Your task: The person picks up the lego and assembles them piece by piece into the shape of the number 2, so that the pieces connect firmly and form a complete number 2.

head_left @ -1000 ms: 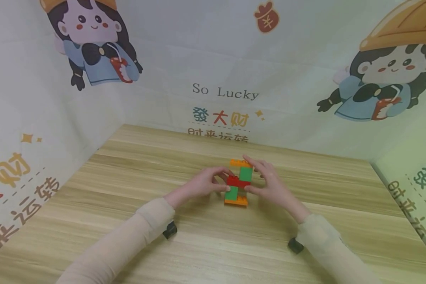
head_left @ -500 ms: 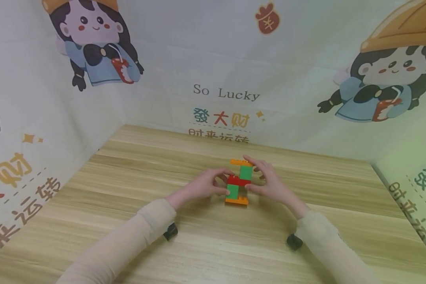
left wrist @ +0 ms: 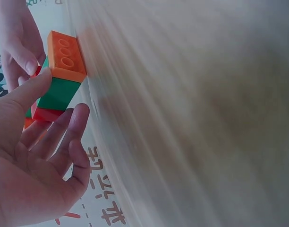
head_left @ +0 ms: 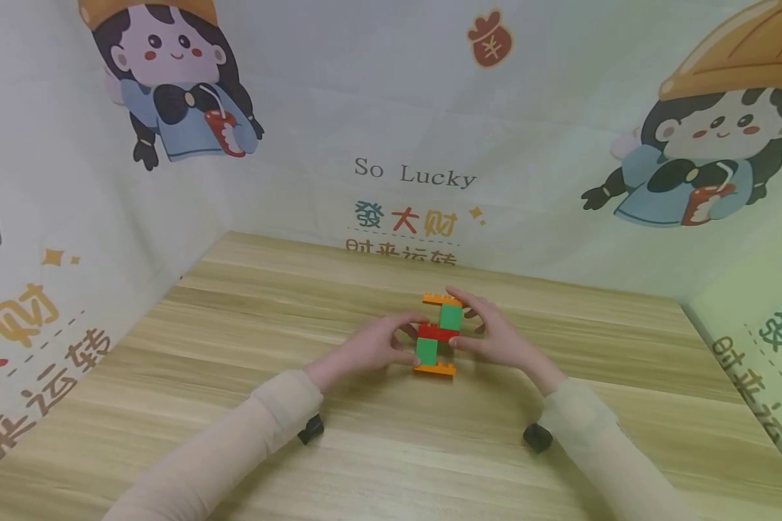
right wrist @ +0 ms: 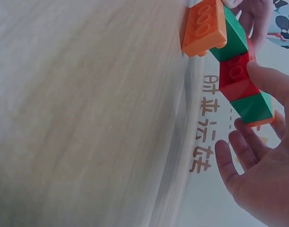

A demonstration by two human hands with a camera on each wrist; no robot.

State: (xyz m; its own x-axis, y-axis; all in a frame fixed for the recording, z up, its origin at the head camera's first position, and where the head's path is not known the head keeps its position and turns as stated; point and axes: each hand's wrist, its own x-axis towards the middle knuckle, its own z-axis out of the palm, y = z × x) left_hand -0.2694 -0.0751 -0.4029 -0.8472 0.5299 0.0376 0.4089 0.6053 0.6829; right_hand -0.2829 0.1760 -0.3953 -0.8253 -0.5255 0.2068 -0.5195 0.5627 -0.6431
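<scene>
A stepped stack of toy building blocks stands on the table in the head view. From the bottom it runs orange block (head_left: pixel 434 370), green block (head_left: pixel 426 352), red block (head_left: pixel 438 332), upper green block (head_left: pixel 451 317) and top orange block (head_left: pixel 438 299). The left hand (head_left: pixel 384 344) grips the stack's lower left side, its thumb at the lower green block and fingers behind. On the other side, the right hand (head_left: pixel 498 336) holds it with the thumb on the red block and the index finger up by the top orange block. The right wrist view shows the red block's hollow underside (right wrist: pixel 236 71).
The wooden table (head_left: pixel 202 362) is bordered by a printed cloth backdrop (head_left: pixel 417 108) at the back and sides. A small black object (head_left: pixel 310 429) sits below the left cuff and another black object (head_left: pixel 537 438) by the right cuff.
The left thumb has slid slightly down along the lower green block. The right hand and the stack stay nearly in place.
</scene>
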